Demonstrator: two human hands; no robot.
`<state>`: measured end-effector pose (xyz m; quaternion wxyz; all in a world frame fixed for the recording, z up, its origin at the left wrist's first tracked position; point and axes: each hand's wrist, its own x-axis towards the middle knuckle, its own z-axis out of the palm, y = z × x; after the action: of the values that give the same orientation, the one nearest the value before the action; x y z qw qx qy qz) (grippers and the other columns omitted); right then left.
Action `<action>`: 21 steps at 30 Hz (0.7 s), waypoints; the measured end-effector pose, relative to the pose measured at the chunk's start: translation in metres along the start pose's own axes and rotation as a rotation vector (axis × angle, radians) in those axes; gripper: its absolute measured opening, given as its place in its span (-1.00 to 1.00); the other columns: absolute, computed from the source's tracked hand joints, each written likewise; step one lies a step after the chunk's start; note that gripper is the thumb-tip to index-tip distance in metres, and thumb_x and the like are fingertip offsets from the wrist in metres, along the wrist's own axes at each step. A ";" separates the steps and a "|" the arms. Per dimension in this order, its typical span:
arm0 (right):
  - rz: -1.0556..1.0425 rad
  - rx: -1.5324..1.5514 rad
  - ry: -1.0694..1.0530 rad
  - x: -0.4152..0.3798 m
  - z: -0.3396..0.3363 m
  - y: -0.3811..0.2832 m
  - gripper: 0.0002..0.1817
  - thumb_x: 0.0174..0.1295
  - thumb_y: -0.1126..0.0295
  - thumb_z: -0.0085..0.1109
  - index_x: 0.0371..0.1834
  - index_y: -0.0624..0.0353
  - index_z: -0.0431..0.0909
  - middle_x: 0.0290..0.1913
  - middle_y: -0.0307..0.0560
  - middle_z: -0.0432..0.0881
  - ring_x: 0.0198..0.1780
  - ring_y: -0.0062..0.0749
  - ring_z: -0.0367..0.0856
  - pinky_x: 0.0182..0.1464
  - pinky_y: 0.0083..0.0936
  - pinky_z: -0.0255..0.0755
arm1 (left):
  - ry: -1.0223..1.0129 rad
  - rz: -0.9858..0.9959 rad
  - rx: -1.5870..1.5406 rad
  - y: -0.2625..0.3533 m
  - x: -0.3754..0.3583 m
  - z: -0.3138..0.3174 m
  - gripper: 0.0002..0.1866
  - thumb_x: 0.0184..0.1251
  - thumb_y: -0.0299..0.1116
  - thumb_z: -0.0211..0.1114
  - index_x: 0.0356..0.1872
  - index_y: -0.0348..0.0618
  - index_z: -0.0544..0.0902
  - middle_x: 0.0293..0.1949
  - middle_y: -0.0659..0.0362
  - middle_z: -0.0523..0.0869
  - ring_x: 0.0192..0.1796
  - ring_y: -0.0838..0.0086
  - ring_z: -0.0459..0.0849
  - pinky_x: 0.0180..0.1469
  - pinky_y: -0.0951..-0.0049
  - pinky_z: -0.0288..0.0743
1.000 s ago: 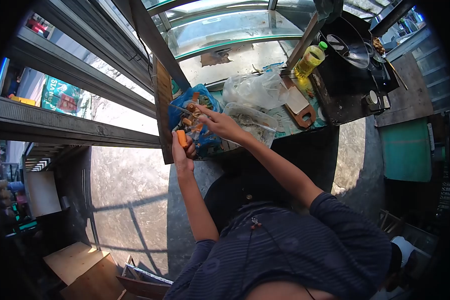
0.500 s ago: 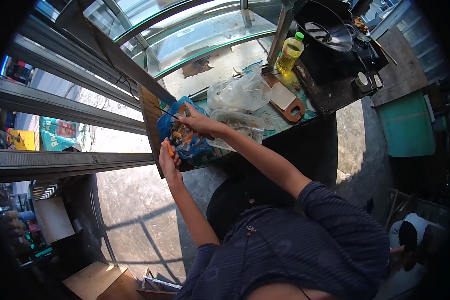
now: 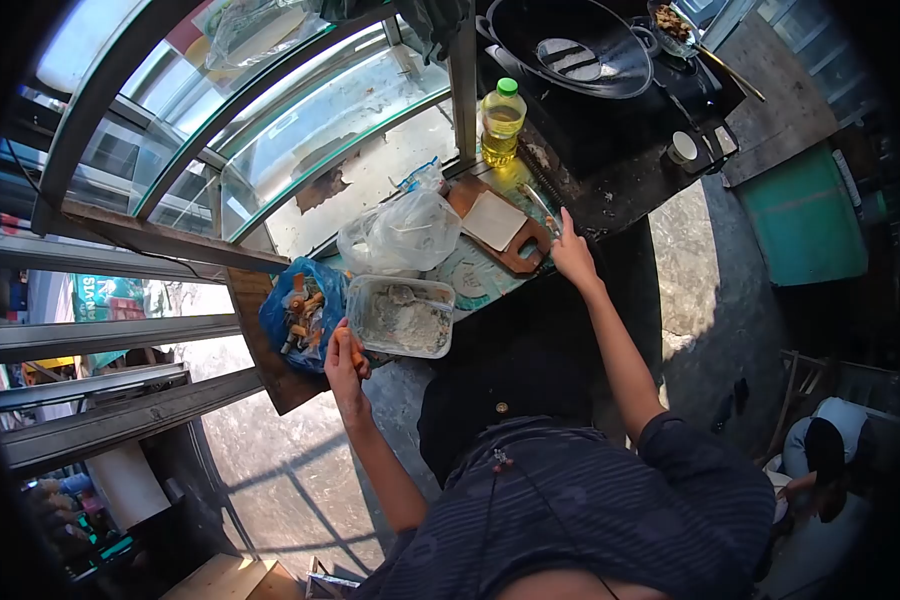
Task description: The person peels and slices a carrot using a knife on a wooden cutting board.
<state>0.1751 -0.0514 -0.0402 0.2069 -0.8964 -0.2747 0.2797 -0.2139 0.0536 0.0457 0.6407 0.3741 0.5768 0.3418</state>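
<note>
My left hand (image 3: 344, 380) is closed around an orange piece that looks like a carrot (image 3: 357, 354), mostly hidden by the fingers. It is beside a blue plastic bag (image 3: 334, 293) of scraps and a clear plastic tub (image 3: 454, 318) with pale, floury contents. My right hand (image 3: 574, 258) reaches out to the right end of a wooden cutting board (image 3: 523, 258), its fingers on a knife (image 3: 537, 199) with the blade pointing away. On the board lies a pale rectangular slab (image 3: 494, 220).
Behind the tub sits a translucent plastic bag (image 3: 400, 235). A green-capped bottle of yellow oil (image 3: 502, 128) stands near the glass case's post (image 3: 463, 85). At the back right are a large black wok (image 3: 610, 75) and a white cup (image 3: 681, 148). A person (image 3: 825, 450) is at the far right.
My right hand has moved from above the blue bag across to the cutting board, with the knife. My left hand stays near the bag, holding the orange piece. The view has shifted right.
</note>
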 end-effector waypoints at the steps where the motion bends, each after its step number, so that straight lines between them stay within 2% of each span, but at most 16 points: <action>1: -0.060 -0.048 -0.007 0.016 0.000 0.004 -0.25 0.29 0.42 -0.07 0.57 -0.01 -0.06 0.13 0.26 0.56 0.16 0.22 0.47 0.20 -0.05 0.37 | -0.007 -0.025 -0.001 -0.003 -0.004 0.017 -0.58 0.51 -0.12 0.16 0.27 -0.05 0.52 -0.42 0.35 0.47 -0.64 0.77 0.27 -0.61 0.74 0.12; 5: -0.334 -0.115 0.038 0.067 0.014 0.030 -0.23 0.22 0.55 -0.01 0.55 -0.01 0.03 0.09 0.24 0.50 0.15 0.17 0.41 0.21 -0.08 0.33 | -0.107 -0.050 -0.044 -0.016 -0.011 0.079 -0.57 0.52 -0.12 0.14 0.29 -0.07 0.50 -0.42 0.34 0.48 -0.64 0.78 0.28 -0.61 0.74 0.11; 6: -0.322 -0.103 0.016 0.072 0.012 0.028 -0.30 0.21 0.53 0.03 0.49 0.02 0.19 0.14 0.20 0.45 0.20 0.11 0.38 0.25 -0.13 0.33 | -0.108 -0.052 -0.046 -0.018 -0.014 0.090 -0.56 0.52 -0.12 0.14 0.29 -0.07 0.50 -0.42 0.33 0.48 -0.64 0.78 0.28 -0.61 0.74 0.11; 9: -0.500 -0.164 0.133 0.083 0.014 0.022 -0.36 0.21 0.50 0.06 0.43 0.02 0.28 0.18 0.11 0.43 0.25 0.06 0.37 0.25 -0.10 0.36 | -0.091 -0.052 -0.063 -0.026 -0.022 0.118 -0.56 0.52 -0.13 0.13 0.30 -0.09 0.49 -0.42 0.32 0.49 -0.64 0.77 0.29 -0.60 0.74 0.12; 10: -0.602 -0.201 0.160 0.079 0.007 0.009 -0.40 0.17 0.44 0.16 0.36 0.05 0.38 0.21 0.08 0.43 0.27 -0.01 0.37 0.26 -0.08 0.34 | -0.074 -0.055 -0.070 -0.029 -0.026 0.126 -0.56 0.52 -0.13 0.13 0.29 -0.09 0.49 -0.42 0.32 0.49 -0.64 0.77 0.29 -0.60 0.73 0.12; 13: -0.936 -0.126 -0.103 0.093 0.010 -0.019 -0.30 0.14 0.38 0.23 0.43 0.03 0.29 0.31 0.05 0.38 0.36 -0.04 0.33 0.28 -0.05 0.32 | -0.023 -0.065 -0.090 -0.037 -0.039 0.143 -0.56 0.52 -0.11 0.13 0.28 -0.11 0.50 -0.42 0.32 0.50 -0.62 0.75 0.30 -0.59 0.72 0.13; 16: -1.171 -0.304 -0.192 0.119 0.028 -0.040 -0.19 0.13 0.32 0.28 0.49 0.02 0.16 0.41 0.00 0.32 0.44 -0.08 0.26 0.31 -0.04 0.30 | 0.041 -0.069 -0.097 -0.043 -0.049 0.148 -0.56 0.52 -0.10 0.13 0.27 -0.11 0.50 -0.42 0.32 0.50 -0.61 0.75 0.30 -0.59 0.71 0.13; 19: -1.237 -0.476 -0.212 0.149 0.051 -0.043 -0.09 0.11 0.28 0.30 0.54 0.04 0.04 0.46 -0.01 0.26 0.49 -0.08 0.20 0.32 -0.04 0.31 | 0.125 -0.076 -0.099 -0.048 -0.065 0.146 -0.55 0.52 -0.10 0.13 0.27 -0.13 0.50 -0.43 0.32 0.50 -0.61 0.74 0.31 -0.59 0.72 0.14; 21: -1.215 -0.504 -0.216 0.157 0.060 -0.044 -0.12 0.05 0.25 0.36 0.48 0.10 0.16 0.39 -0.03 0.32 0.41 -0.09 0.29 0.22 -0.06 0.40 | 0.175 -0.066 -0.106 -0.054 -0.072 0.142 -0.56 0.53 -0.11 0.13 0.26 -0.14 0.50 -0.43 0.32 0.51 -0.61 0.74 0.32 -0.59 0.73 0.15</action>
<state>0.2305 0.0908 -0.1237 0.0833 -0.5700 -0.8071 0.1290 -0.0800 -0.0474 0.0415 0.6176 0.2892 0.6237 0.3819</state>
